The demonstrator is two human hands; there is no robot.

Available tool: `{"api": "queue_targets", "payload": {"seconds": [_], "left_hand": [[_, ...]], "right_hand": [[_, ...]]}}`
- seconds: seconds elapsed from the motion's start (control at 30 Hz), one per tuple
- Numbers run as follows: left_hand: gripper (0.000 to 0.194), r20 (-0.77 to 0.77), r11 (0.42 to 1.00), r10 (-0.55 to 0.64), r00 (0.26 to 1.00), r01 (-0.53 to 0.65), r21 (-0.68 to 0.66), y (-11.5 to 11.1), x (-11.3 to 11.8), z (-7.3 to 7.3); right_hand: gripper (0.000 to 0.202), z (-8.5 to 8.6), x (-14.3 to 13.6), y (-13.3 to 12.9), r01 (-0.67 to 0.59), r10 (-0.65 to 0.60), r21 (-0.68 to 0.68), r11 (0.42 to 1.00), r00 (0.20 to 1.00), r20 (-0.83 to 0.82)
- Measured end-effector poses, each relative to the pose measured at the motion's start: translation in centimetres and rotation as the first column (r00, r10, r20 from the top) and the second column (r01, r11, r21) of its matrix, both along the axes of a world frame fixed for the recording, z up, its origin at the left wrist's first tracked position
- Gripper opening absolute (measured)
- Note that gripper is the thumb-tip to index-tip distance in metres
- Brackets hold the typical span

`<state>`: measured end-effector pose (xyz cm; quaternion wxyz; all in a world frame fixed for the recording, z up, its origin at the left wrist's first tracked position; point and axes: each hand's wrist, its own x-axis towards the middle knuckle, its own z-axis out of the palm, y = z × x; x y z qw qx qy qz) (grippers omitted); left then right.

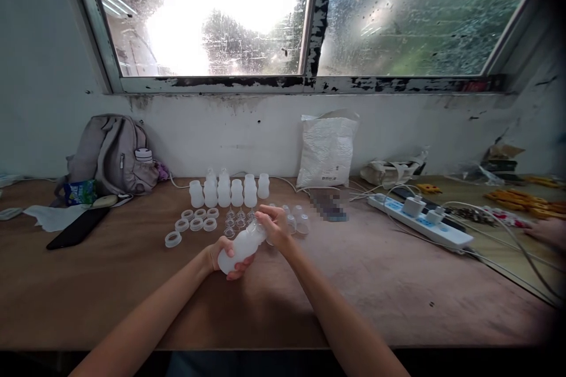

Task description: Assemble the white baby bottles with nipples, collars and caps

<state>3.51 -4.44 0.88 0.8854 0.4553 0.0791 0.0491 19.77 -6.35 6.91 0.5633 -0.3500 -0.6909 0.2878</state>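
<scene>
A frosted white baby bottle [241, 249] lies tilted across my left hand [223, 256], whose fingers wrap round its body. My right hand [273, 225] closes round the top end of the same bottle, where a clear teat partly shows between the fingers. Behind the hands stand several frosted bottles [236, 193] in a row; two at the left of it carry teats. Clear teats [229, 222] sit in small rows just beyond the held bottle. To their left lie several white collar rings [197, 224]. Clear domed caps [302, 224] stand right of my right hand, partly hidden by it.
A grey backpack [115, 156], a black phone [78, 228] and a white cloth [53, 217] are at the left. A white plastic bag [328, 150] leans on the wall. At the right are a power strip [420, 222], cables and another person's hand [548, 231].
</scene>
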Motion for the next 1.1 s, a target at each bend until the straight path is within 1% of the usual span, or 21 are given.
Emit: {"api": "queue_targets", "payload": {"seconds": [0.1, 0.2, 0.33, 0.47, 0.57, 0.73, 0.87, 0.93, 1.0, 1.03, 1.1], "left_hand": [[0.028, -0.026, 0.999, -0.046, 0.999, 0.046, -0.006, 0.3, -0.3, 0.1], [0.028, -0.023, 0.996, -0.086, 0.996, 0.086, -0.028, 0.4, -0.5, 0.0], [0.029, -0.033, 0.995, -0.090, 0.995, 0.088, -0.048, 0.4, -0.5, -0.1], [0.029, -0.007, 0.992, -0.118, 0.993, 0.117, -0.052, 0.6, -0.5, -0.2], [0.030, -0.004, 0.991, -0.124, 0.992, 0.123, -0.060, 0.6, -0.5, -0.1], [0.029, -0.025, 0.995, -0.084, 0.996, 0.082, -0.061, 0.3, -0.4, 0.4], [0.031, -0.006, 0.993, -0.097, 0.995, 0.097, -0.062, 0.5, -0.4, 0.4], [0.031, 0.018, 0.994, -0.092, 0.996, 0.093, -0.056, 0.6, -0.4, 0.3], [0.030, 0.043, 0.997, -0.059, 0.997, 0.061, -0.039, 0.6, -0.5, 0.2], [0.030, 0.046, 0.999, -0.032, 0.998, 0.034, -0.024, 0.5, -0.5, 0.1], [0.030, 0.035, 0.999, 0.031, 0.999, -0.031, 0.016, 0.2, -0.4, 0.0]], "right_hand": [[0.037, -0.3, -0.3, -0.2, 0.014, -0.013, 0.011, 1.000, 1.000, -0.025], [0.037, -0.6, -0.5, -0.4, 0.052, -0.049, 0.057, 0.997, 0.998, -0.046], [0.034, -1.0, -0.5, -0.7, 0.128, -0.124, 0.115, 0.985, 0.991, -0.041], [0.034, -1.3, -0.6, -0.7, 0.180, -0.175, 0.139, 0.974, 0.983, -0.049], [0.033, -1.4, -0.7, -0.5, 0.184, -0.175, 0.124, 0.975, 0.981, -0.082], [0.032, -1.4, -1.0, -0.4, 0.184, -0.176, 0.045, 0.982, 0.974, -0.143], [0.033, -1.4, -1.4, -0.5, 0.208, -0.201, 0.024, 0.978, 0.965, -0.168], [0.033, -1.3, -1.5, -0.4, 0.216, -0.208, 0.051, 0.975, 0.971, -0.117], [0.033, -0.7, -1.1, -0.1, 0.231, -0.228, 0.087, 0.969, 0.973, -0.041], [0.033, -0.2, -0.6, 0.1, 0.260, -0.258, 0.099, 0.960, 0.965, -0.034], [0.033, 0.9, 1.1, 0.8, 0.370, -0.361, 0.088, 0.925, 0.926, -0.108]]}}
